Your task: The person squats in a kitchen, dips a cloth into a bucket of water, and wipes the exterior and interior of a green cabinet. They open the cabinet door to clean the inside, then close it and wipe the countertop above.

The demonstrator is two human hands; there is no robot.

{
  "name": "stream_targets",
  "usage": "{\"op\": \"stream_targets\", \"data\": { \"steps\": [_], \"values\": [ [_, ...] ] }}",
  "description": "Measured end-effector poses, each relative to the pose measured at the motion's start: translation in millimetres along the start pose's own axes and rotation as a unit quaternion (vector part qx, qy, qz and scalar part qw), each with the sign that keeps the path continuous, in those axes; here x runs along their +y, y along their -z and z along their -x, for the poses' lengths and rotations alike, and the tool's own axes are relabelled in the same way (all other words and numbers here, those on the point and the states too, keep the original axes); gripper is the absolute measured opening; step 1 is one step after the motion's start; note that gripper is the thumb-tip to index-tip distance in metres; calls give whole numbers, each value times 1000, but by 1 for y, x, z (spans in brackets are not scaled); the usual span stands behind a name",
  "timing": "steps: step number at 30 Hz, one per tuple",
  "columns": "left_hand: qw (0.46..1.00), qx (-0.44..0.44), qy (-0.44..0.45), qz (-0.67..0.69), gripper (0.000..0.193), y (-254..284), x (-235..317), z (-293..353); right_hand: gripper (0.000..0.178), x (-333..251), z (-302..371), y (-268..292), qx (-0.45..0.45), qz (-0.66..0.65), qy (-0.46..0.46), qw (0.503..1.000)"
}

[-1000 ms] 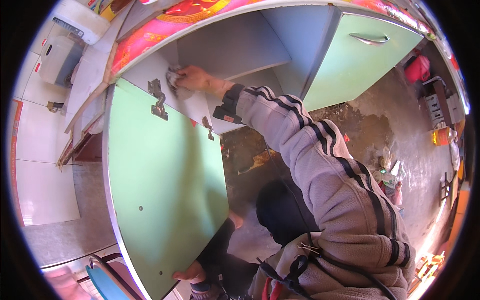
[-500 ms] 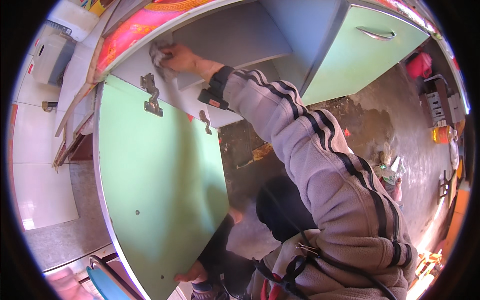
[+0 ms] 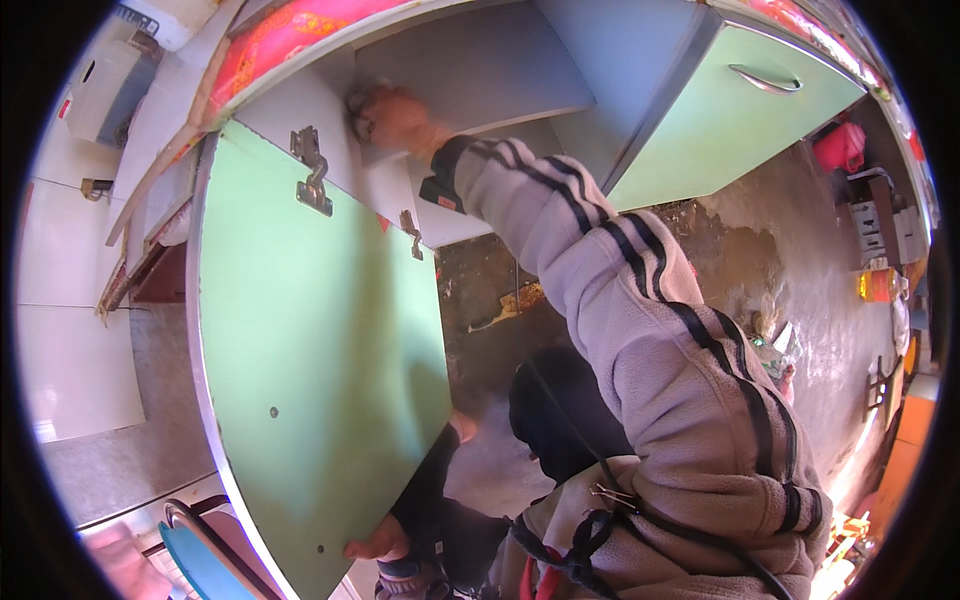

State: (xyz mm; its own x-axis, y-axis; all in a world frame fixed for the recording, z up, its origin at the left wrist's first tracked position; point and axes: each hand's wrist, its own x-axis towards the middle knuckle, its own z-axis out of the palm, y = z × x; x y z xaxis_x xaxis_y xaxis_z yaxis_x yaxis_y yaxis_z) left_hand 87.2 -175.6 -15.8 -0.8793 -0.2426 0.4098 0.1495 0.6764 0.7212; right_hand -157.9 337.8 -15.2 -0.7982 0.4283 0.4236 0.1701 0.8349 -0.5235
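My right hand (image 3: 398,122) reaches into an open cabinet, closed on a crumpled grey cloth (image 3: 360,116). The cloth lies against the inner side wall, next to the grey shelf (image 3: 470,65); motion blurs hand and cloth a little. A pale green cabinet door (image 3: 320,350) hangs open on two metal hinges (image 3: 312,172). Low down, my left hand (image 3: 380,542) grips the edge of this door, its thumb on the green face and the other fingers hidden.
A second green door (image 3: 740,120) with a metal handle stands open at the right. A blue round-edged thing (image 3: 200,560) is below the near door. On the stained floor (image 3: 700,240) lie plastic scraps. A bottle of yellow liquid (image 3: 878,286) stands far right.
My right hand and the cloth have moved right along the inside of the cabinet, toward the shelf. My left hand stays on the door edge. The view has shifted slightly.
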Motion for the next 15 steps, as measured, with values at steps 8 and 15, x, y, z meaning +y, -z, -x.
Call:
{"op": "stream_targets", "data": {
  "steps": [8, 15],
  "values": [
    [994, -54, 40, 82, 84, 5, -15, 2, 23, 3, 24, -1, -58, 124, 133, 982],
    [977, -98, -22, 187, 80, 1, -31, -1, 45, 2, 63, 29, -42, 46, 122, 991]
  ]
}}
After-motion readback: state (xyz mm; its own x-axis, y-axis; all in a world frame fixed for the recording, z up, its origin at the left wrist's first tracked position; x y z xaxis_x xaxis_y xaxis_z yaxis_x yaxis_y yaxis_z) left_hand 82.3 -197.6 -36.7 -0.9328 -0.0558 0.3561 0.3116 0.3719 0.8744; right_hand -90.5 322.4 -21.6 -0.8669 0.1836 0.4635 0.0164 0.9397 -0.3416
